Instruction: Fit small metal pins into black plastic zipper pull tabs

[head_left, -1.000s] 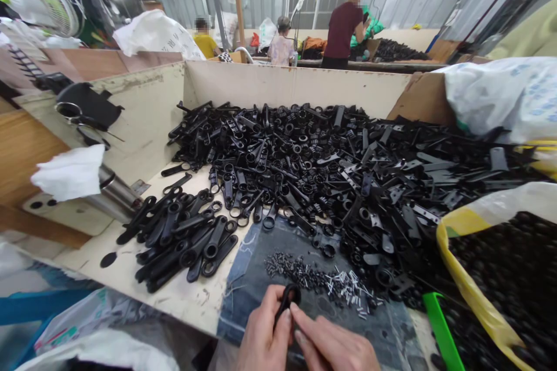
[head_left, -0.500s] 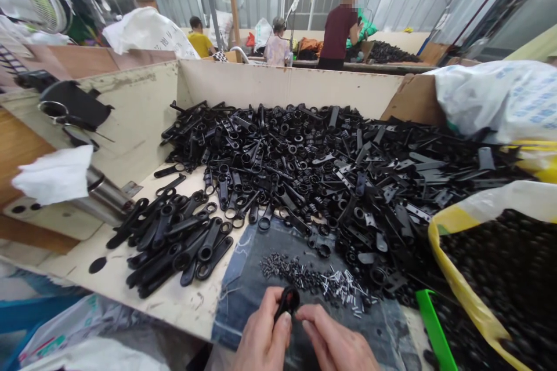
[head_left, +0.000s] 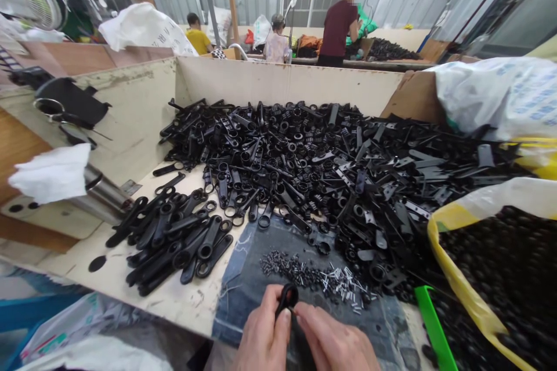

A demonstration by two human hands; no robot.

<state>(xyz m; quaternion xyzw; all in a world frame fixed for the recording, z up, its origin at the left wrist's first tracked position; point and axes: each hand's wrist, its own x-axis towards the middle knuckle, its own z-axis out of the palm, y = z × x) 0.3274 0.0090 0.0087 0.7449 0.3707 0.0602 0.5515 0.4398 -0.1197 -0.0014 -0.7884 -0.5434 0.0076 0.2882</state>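
Note:
At the bottom centre, my left hand (head_left: 263, 339) pinches a black plastic part with a ring end (head_left: 287, 297), held upright over a dark cloth (head_left: 243, 284). My right hand (head_left: 335, 342) has its fingertips against the lower part of the same piece. Just beyond lies a scatter of small metal pins (head_left: 313, 277) on the cloth. A neat cluster of black lever pieces (head_left: 174, 240) rests left of the cloth. A large heap of loose black parts (head_left: 313, 168) fills the bin behind.
The bin has pale wooden walls (head_left: 143, 110). A yellow-rimmed bag of dark parts (head_left: 500, 266) and a green tool (head_left: 433, 324) sit at right. A metal cylinder with white paper (head_left: 65, 177) lies at left. Several people work at benches far behind.
The view shifted slightly. My right fingertips moved in closer to the black part; my left hand keeps the same hold on it.

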